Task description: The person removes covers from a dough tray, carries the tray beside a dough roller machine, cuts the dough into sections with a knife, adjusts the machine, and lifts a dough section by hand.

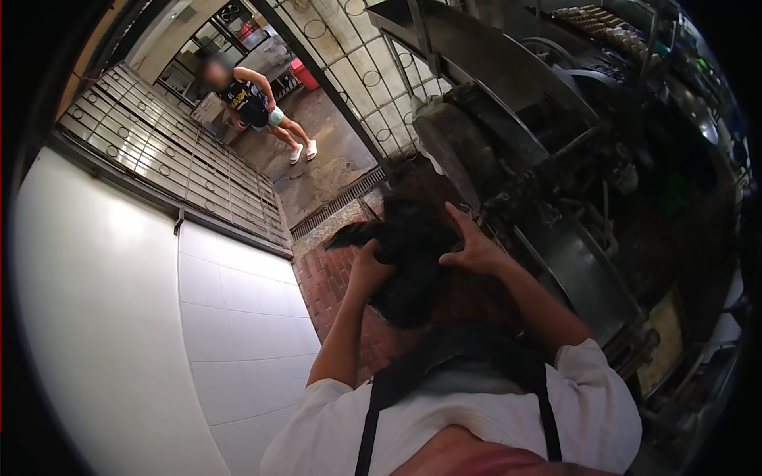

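Note:
A dark, crumpled cloth-like bundle [409, 262] is in front of my body, above the red brick floor. My left hand [371, 270] is closed on its left side, with the fingers partly hidden by the dark folds. On the right, my right hand [476, 247] has its thumb and fingers spread apart beside the bundle, with nothing between them. A black apron [452, 353] over a white shirt covers my chest, just below the bundle.
Bulky metal machinery [468, 147] stands close on my right. A white wall [103, 301] runs along the left, with a barred gate [171, 155] beyond it. Past the doorway and floor drain [341, 202], a person [252, 103] stands near a red bin [303, 74].

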Available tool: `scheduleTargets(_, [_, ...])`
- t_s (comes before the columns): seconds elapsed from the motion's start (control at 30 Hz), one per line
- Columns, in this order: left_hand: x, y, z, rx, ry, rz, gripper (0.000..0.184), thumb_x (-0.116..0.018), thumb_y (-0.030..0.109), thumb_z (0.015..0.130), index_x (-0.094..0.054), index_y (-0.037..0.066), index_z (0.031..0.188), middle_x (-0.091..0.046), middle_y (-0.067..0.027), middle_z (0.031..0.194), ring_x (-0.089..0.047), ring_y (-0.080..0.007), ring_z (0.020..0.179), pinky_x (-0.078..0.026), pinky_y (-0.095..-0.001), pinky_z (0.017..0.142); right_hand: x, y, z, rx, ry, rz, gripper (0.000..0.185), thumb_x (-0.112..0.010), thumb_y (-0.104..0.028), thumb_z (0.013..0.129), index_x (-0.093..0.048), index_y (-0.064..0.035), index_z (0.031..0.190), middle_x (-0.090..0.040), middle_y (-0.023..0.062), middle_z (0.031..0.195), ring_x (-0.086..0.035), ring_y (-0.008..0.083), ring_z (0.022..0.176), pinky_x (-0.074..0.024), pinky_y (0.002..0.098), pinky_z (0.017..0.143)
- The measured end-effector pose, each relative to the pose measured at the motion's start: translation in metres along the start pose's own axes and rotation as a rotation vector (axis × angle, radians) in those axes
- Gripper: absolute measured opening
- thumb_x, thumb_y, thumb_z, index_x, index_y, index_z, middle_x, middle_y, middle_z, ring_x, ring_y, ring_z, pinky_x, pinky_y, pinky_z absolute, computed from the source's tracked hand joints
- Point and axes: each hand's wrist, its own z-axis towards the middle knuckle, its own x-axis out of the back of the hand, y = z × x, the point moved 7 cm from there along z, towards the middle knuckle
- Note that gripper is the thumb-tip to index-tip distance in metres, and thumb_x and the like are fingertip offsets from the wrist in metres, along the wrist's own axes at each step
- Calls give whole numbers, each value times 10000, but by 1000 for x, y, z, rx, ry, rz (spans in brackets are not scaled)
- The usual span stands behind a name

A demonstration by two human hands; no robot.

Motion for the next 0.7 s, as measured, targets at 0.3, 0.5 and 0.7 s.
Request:
scheduleTargets(0.3, [-3, 47, 17, -149, -503, -509, 453, -692, 64, 599, -620, 18, 1043, -636, 0, 974, -560, -91, 964, -448, -258, 855, -60, 3, 15, -179, -515, 1011, 950, -819, -157, 757, -250, -52, 1510, -445, 117, 1435, -430, 226, 1321, -338, 360, 1117])
scheduleTargets(0.5, [7, 41, 31, -210, -299, -535, 508, -656, 11, 697, -586, 6, 1200, -620, -46, 1145, -565, -140, 1088, -457, -292, 943, -56, 25, 30, -236, -154, 888, 865, -812, -135, 725, -342, -35, 1444, -532, 118, 1340, -505, 239, 1249, -389, 346, 1070])
scheduleTargets(0.7, [8, -28, 10, 184, 106, -543, 532, -670, 102, 858, -482, 4, 1346, -603, -117, 1246, -587, -239, 1135, -482, -364, 967, 31, -19, 16, -58, 589, 270, 828, -811, -122, 702, -366, -28, 1394, -558, 157, 1263, -543, 298, 1193, -418, 368, 1035])
